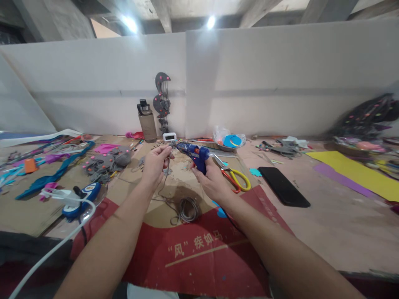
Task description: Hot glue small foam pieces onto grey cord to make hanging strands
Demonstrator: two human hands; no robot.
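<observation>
My right hand (211,176) is wrapped round a blue hot glue gun (199,157), whose nozzle points left. A glue stick sticks out of its back end. Close to the nozzle, my left hand (158,162) pinches a thin grey cord (168,166) between thumb and fingers. Whether the nozzle touches the cord or a small piece at the fingertips, I cannot tell. The cord runs down to a loose coil (188,209) on the red and brown cardboard (193,265). Scissors (238,179) with red and yellow handles lie just beyond my right hand.
A black phone (283,187) lies on the right. Grey felt pieces with pink dots (107,162) and a blue power strip (82,200) with a white cable are on the left. Behind stand a bottle (147,122), a small white clock (169,137) and a hanging grey ornament (161,99).
</observation>
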